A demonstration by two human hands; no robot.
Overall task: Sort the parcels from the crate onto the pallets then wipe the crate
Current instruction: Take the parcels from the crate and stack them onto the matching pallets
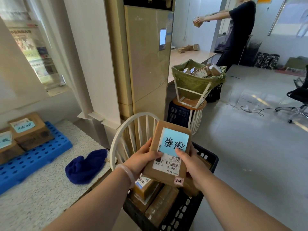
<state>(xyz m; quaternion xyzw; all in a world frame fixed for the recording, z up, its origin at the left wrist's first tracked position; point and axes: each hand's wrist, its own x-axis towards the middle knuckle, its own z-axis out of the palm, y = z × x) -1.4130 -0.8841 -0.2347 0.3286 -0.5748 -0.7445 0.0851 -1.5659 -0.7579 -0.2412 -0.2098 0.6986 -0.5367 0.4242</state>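
Note:
I hold a flat brown parcel (168,157) with a light blue handwritten label and a barcode sticker above the black plastic crate (186,210). My left hand (145,160) grips its left edge, thumb on top. My right hand (191,164) grips its right edge, thumb on the label. Several more brown parcels (150,189) lie inside the crate below. A blue pallet (33,157) on the speckled counter at the left carries two labelled boxes (28,130). A dark blue cloth (86,165) lies bunched on the counter near the crate.
A white round-backed chair (123,130) stands behind the crate, in front of a tall beige air conditioner (146,64). A green-lined basket of parcels (198,79) sits on stools at the right. Another person (236,30) holds a small box farther back. An office chair (298,100) stands at the far right.

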